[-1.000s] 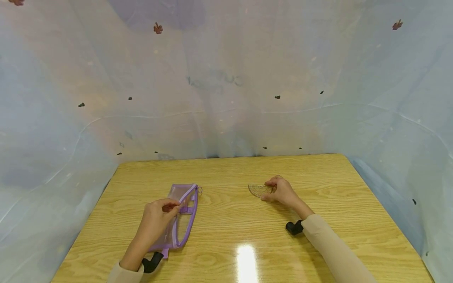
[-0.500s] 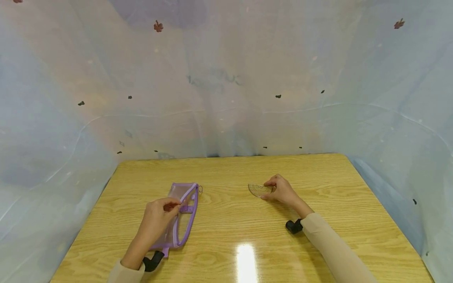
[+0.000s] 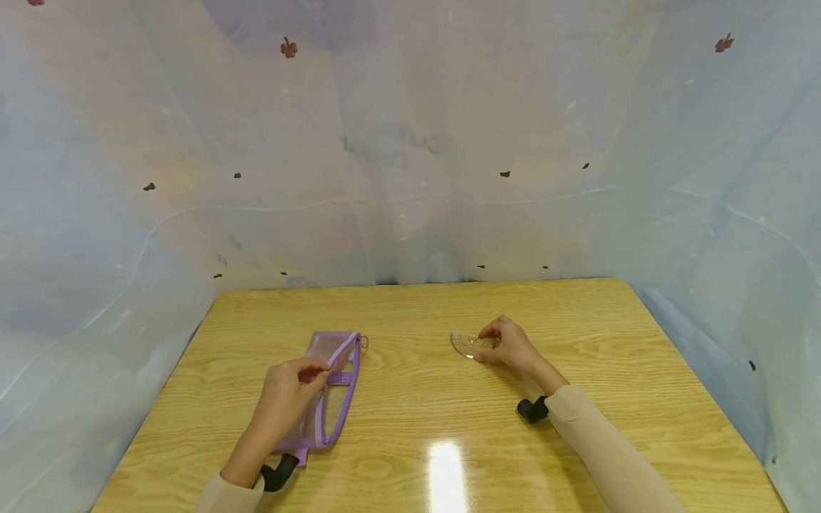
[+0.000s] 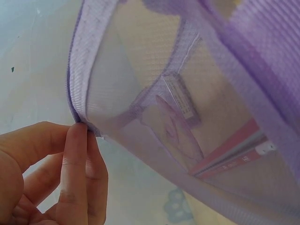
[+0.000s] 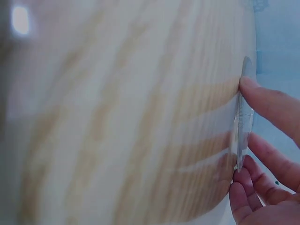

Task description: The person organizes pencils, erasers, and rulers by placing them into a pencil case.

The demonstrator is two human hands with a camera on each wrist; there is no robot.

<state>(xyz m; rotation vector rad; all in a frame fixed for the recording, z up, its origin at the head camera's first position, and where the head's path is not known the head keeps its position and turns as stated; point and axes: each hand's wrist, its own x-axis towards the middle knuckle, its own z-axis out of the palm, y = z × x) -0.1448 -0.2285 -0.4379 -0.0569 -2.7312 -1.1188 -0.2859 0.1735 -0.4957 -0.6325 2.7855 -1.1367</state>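
Note:
On the left of the table lies a purple mesh zip pencil case (image 3: 308,427), its zipped mouth gaping on the right side. My left hand (image 3: 287,395) pinches the edge of that mouth between thumb and fingers. Through the mesh in the left wrist view show a small eraser-like block (image 4: 180,98) and pink pencil-like sticks (image 4: 229,161). Farther right, my right hand (image 3: 509,349) grips a clear half-round protractor (image 3: 467,344) by its right part, thumb and fingers at opposite edges. In the right wrist view the protractor (image 5: 243,122) appears edge-on, close to the tabletop.
A wood-grain table (image 3: 410,399) spans the view, with a bright reflection near its front. A pale patterned curtain (image 3: 410,142) surrounds its back and sides. Black wrist mounts (image 3: 534,411) sit under both wrists.
Both hands keep nearly the same places and holds. The protractor tilts very slightly, with a brighter glint along its lower edge.

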